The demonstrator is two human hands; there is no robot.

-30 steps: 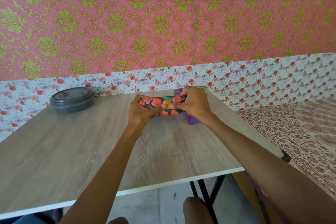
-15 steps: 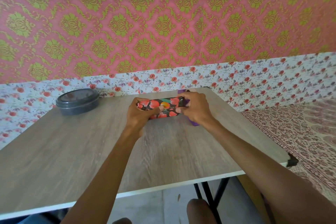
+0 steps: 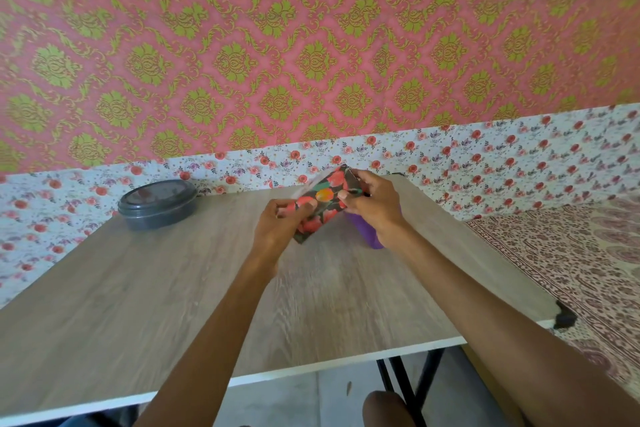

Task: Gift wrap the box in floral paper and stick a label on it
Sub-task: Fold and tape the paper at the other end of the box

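The box wrapped in dark floral paper (image 3: 323,204) is tilted, its right end raised off the wooden table (image 3: 173,288). My left hand (image 3: 277,229) grips its lower left end, thumb on the top face. My right hand (image 3: 372,203) pinches the paper at the raised right end. A pale loose edge of paper shows along the box's upper left side. A purple object (image 3: 367,234) lies on the table beneath my right hand, mostly hidden.
A round dark lidded container (image 3: 157,203) sits at the table's far left. Flowered wallpaper backs the table. A patterned cloth surface (image 3: 571,253) lies to the right. The table's front edge and black legs are near my knees.
The box lay flat between both hands; now it is tilted with its right end lifted. Both hands rose slightly with it.
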